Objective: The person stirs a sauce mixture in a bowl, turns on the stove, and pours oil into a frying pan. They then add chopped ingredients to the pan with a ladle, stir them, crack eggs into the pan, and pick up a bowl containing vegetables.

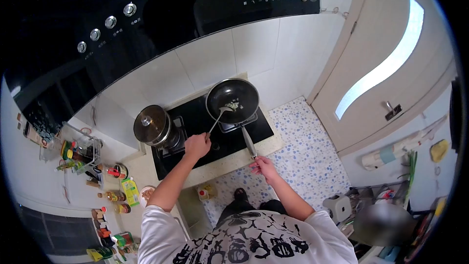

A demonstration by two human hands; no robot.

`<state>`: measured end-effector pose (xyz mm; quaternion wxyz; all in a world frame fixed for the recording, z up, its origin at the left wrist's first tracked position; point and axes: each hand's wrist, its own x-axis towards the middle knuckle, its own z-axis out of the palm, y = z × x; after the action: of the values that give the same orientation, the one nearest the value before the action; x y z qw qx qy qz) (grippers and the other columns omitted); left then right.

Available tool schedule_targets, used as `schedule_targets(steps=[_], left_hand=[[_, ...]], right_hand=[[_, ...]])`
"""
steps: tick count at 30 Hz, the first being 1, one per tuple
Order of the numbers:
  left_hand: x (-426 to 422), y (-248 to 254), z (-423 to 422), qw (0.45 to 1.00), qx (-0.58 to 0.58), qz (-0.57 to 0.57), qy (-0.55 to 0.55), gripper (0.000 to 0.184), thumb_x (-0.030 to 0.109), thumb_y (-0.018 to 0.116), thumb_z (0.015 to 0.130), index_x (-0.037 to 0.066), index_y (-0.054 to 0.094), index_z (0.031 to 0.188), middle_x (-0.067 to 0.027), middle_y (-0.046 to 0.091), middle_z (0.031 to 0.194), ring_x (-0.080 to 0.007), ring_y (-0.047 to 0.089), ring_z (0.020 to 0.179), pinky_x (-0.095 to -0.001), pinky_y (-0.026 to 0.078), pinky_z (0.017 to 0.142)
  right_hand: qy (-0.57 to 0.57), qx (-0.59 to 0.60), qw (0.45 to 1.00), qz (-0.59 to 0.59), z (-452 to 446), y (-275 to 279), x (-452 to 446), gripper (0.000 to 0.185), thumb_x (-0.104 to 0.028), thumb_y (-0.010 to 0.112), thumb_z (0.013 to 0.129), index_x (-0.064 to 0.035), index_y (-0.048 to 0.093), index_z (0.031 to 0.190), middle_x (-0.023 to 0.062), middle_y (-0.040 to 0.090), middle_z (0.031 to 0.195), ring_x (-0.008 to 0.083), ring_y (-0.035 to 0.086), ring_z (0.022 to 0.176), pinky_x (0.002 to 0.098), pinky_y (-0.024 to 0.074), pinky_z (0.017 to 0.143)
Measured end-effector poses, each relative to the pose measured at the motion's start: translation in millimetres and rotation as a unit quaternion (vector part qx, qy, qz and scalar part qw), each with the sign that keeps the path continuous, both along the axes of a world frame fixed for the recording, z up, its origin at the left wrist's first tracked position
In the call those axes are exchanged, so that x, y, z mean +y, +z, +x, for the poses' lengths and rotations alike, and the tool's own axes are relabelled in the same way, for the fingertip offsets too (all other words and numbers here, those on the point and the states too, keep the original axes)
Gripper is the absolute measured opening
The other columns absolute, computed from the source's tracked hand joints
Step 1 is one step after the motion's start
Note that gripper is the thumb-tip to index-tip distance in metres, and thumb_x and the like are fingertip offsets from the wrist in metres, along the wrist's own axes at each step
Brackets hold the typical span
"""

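My left hand (197,145) is closed round the grip of a long-handled metal spatula (215,123). The spatula's head rests inside a dark wok (244,95), beside small pale chopped pieces (235,104). The wok sits on the right burner, its metal handle (248,142) pointing toward me. At the end of that handle is my right hand (265,169), its fingers loosely curled at the tip. A pot with a glass lid (151,124) stands on the left burner of the black stove (198,151).
Bottles (115,195), a yellow-green packet (130,191) and a small bowl (147,193) stand on the left counter. A wire rack (93,154) holds more bottles. The black range hood (171,14) hangs over the stove. A door (371,63) is at right.
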<state>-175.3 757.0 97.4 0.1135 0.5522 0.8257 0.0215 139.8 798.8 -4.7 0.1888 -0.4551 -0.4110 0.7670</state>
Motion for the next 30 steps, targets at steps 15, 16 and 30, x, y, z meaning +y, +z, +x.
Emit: schedule_targets(steps=[15,16,30], left_hand=[[86.6,-21.0,1.8,1.000,0.008,0.012,0.014,0.025,0.032,0.059,0.092,0.012,0.070,0.102,-0.0153,0.072,0.087,-0.0355,0.070,0.083,-0.0489,0.058,0.073],[90.1,-18.2,1.5,0.999,0.010,0.015,0.029,0.027,0.032,0.060,0.091,0.011,0.071,0.102,-0.0167,0.073,0.090,-0.0364,0.070,0.087,-0.0490,0.058,0.076],[29.0,19.1,28.9,0.999,0.028,-0.008,0.014,0.026,0.034,0.062,0.088,0.012,0.071,0.100,-0.0173,0.072,0.085,-0.0369,0.071,0.082,-0.0495,0.058,0.073]], right_hand=[[0.010,0.000,1.000,0.003,5.9,-20.4,5.8,0.029,-0.031,0.055,0.103,-0.0059,0.064,0.117,0.0069,0.074,0.096,0.0128,0.066,0.072,0.0261,0.0503,0.065],[0.013,0.003,1.000,0.001,6.8,-18.5,5.6,0.030,-0.031,0.055,0.103,-0.0058,0.064,0.117,0.0068,0.074,0.096,0.0126,0.066,0.072,0.0260,0.0502,0.065],[0.135,0.030,0.990,-0.005,19.5,-21.3,36.0,0.032,-0.029,0.051,0.106,-0.0056,0.065,0.123,0.0059,0.074,0.098,0.0126,0.067,0.076,0.0258,0.0496,0.065]])
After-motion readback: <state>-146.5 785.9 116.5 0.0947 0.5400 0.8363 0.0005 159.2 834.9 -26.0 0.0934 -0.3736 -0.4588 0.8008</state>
